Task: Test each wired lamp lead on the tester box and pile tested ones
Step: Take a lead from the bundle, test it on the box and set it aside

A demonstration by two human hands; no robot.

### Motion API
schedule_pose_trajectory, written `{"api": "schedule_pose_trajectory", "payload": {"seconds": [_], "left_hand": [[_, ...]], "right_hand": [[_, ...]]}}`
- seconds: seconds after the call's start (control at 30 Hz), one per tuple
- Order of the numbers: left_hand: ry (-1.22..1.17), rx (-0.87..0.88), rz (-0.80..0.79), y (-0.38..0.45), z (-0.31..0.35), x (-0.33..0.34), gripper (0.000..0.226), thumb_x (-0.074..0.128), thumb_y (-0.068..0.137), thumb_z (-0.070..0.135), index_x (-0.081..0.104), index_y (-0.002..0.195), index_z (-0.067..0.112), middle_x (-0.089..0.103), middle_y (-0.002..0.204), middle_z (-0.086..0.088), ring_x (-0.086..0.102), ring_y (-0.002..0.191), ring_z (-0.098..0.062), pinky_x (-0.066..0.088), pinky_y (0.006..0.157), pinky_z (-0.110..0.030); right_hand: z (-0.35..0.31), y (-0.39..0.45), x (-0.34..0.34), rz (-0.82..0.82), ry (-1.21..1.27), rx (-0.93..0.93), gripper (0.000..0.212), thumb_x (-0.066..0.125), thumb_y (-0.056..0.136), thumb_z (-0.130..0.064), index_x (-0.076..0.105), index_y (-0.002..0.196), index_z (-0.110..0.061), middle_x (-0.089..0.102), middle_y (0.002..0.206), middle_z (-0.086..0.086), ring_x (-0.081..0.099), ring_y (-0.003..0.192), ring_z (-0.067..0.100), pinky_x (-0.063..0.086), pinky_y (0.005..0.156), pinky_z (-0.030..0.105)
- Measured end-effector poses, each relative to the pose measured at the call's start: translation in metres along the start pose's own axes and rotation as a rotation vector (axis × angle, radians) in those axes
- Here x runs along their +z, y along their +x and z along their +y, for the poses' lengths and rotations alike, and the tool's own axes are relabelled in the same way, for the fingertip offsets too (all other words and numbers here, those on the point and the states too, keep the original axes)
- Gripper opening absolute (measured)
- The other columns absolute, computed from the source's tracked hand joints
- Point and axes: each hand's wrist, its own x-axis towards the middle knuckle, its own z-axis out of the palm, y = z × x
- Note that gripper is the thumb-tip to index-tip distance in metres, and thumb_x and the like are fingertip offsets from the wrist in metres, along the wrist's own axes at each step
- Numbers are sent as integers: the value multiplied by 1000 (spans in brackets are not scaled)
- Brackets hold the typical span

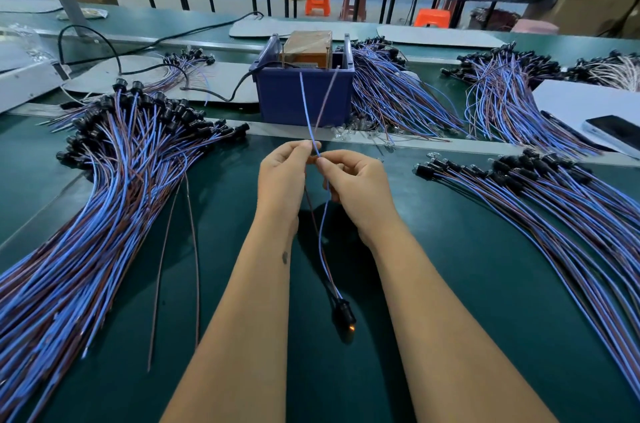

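Observation:
My left hand (282, 180) and my right hand (356, 189) pinch one lamp lead (323, 232) above the middle of the green table. Its blue and brown wire ends rise toward the tester box (306, 50), which sits inside a blue bin (304, 97). The lead's black lamp socket (344, 317) hangs below my wrists, and a small orange glow shows at its tip. A large pile of blue and brown leads (104, 197) fans out on the left. Another pile of leads (554, 208) lies on the right.
More lead bundles (391, 93) lie beside and behind the bin. Two loose brown wires (194, 249) rest left of my forearm. A black power cable (114, 52) runs to the bin. A phone (616, 135) on white sheets sits far right. Small glass bulbs (356, 132) scatter near the bin.

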Motion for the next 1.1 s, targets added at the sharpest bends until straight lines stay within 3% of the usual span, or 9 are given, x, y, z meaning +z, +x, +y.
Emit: {"api": "schedule_pose_trajectory", "payload": {"seconds": [0.13,0.23,0.3,0.47,0.6,0.7,0.83,0.97,1.1], "left_hand": [[10,14,-52,-2,1,-2,21,64,93,24,73,74,22,63,56,14,54,46,3,40,45,-9],[-46,-19,-44,1,0,-5,24,67,91,21,72,67,23,61,56,8,54,48,-7,48,49,-21],[-108,-29,-36,3,-1,-7,21,63,93,20,68,73,20,47,52,8,38,40,-7,36,40,-19],[-169,-57,32,8,-2,-7,22,61,96,16,59,74,14,43,51,9,35,39,-5,34,39,-15],[-276,-86,30,11,-3,-8,26,60,97,15,54,72,16,49,53,9,35,40,-4,29,37,-15],[-243,-19,3,9,-4,-8,23,68,90,7,60,72,19,52,58,8,43,48,-4,33,43,-15],[-161,-15,-469,-1,-3,-9,24,77,72,-3,73,66,19,66,65,4,56,57,-5,46,57,-14],[-46,-111,-1038,-9,-5,-10,39,61,79,-10,73,107,15,72,102,-3,68,95,-14,53,88,-25],[44,-161,-953,-10,-4,-5,32,57,92,-2,77,103,21,73,99,-4,69,97,-15,54,90,-30]], "right_hand": [[-1,-2,2,-41,-55,-4,16,65,92,-9,71,82,-20,50,62,5,44,62,18,38,58,26],[-1,-2,-1,-43,-6,23,17,60,94,-7,71,86,-15,56,56,-7,50,54,5,41,54,17],[-1,-1,-3,-33,-16,17,16,60,93,-3,71,99,-13,59,65,-4,50,56,4,44,58,20],[-2,-3,-4,-187,-96,-66,62,79,77,-3,60,121,-41,51,94,-3,41,67,15,48,69,21],[-5,-2,-3,-164,237,-31,20,63,94,-17,72,106,-30,61,84,-3,49,67,7,47,67,20],[-2,3,-7,34,318,16,26,46,103,-25,70,95,-22,62,86,-3,53,68,8,47,66,23],[1,13,-27,222,274,62,34,38,106,-22,57,80,-13,59,69,-1,54,57,8,46,57,20],[3,16,-46,265,0,111,31,40,105,-18,59,80,-15,42,47,-8,38,42,5,34,45,19],[1,14,-64,164,-444,127,24,45,100,-21,63,83,-21,49,59,-7,45,54,8,37,56,27]]}}
